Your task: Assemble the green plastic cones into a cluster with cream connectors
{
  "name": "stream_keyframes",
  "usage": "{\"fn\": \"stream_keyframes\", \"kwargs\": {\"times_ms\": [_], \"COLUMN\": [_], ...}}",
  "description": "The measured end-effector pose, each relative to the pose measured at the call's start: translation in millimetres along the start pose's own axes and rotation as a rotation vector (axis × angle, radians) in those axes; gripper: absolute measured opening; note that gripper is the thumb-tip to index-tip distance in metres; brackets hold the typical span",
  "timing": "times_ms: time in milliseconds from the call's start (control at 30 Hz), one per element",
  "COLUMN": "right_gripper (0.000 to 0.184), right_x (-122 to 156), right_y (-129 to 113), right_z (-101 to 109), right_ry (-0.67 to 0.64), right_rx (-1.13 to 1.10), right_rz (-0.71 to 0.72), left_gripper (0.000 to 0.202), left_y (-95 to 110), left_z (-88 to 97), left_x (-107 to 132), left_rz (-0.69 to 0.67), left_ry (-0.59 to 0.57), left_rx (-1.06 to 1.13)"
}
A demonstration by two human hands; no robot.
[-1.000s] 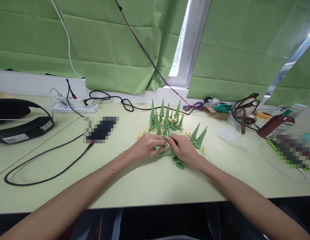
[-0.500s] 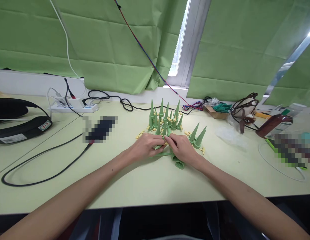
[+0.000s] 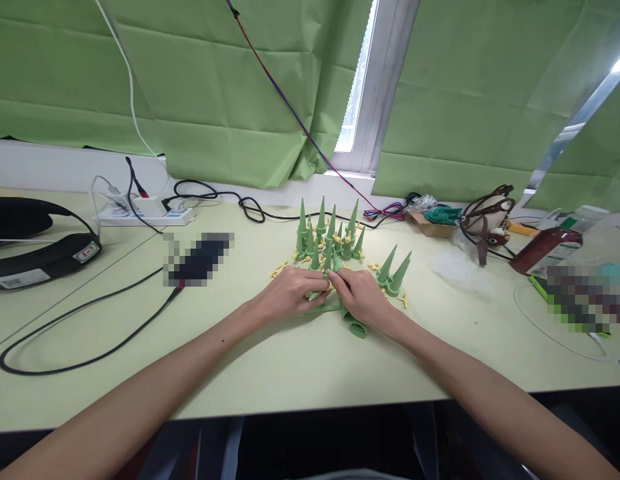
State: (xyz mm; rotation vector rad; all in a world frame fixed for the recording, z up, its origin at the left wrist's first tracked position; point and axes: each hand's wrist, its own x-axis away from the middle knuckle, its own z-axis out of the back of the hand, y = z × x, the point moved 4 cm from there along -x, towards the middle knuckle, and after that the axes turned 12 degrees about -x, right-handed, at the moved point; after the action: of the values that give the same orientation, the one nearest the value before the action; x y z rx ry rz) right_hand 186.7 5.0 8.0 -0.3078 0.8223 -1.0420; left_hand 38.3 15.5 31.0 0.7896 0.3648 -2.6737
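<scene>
At the middle of the table my left hand [image 3: 290, 291] and my right hand [image 3: 364, 295] meet, fingers closed. Between them they grip a green cone-shaped plastic spike [image 3: 317, 294], mostly hidden by my fingers. A bit of yellow shows at the fingertips, too small to make out. Just beyond my hands stands a cluster of green spikes [image 3: 322, 217], points up, with small yellow valve pieces among them. Two more upright spikes [image 3: 400, 275] stand right of my right hand. Beneath that hand, a hollow green threaded end [image 3: 359, 329] lies on the table.
Loose yellow valve pieces [image 3: 403, 301] lie around the spikes. On the left are a cabled dark device [image 3: 200, 259], a power strip [image 3: 177, 217] and a black headset [image 3: 55, 257]. Clear plastic film [image 3: 463, 275], a small cardboard box [image 3: 430, 224] and a brown bottle [image 3: 545, 251] sit right.
The view has shifted very slightly. Both hands keep nearly the same position and grip at the spike; nothing else has visibly moved.
</scene>
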Motion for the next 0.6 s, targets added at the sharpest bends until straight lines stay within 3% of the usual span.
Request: {"fn": "stream_keyframes", "kwargs": {"times_ms": [367, 600], "right_gripper": [0.043, 0.043], "right_x": [-0.2, -0.8], "right_y": [-2.1, -0.5], "right_z": [0.7, 3.8], "right_ry": [-0.015, 0.04], "right_rx": [-0.009, -0.052], "right_rz": [-0.033, -0.026], "left_gripper": [0.025, 0.02], "left_y": [-2.0, -7.5], "left_z": [-2.1, -5.7], "left_x": [2.3, 3.7], "left_rz": [-0.005, 0.121], "left_ry": [0.019, 0.046], "left_rx": [-0.044, 0.053]}}
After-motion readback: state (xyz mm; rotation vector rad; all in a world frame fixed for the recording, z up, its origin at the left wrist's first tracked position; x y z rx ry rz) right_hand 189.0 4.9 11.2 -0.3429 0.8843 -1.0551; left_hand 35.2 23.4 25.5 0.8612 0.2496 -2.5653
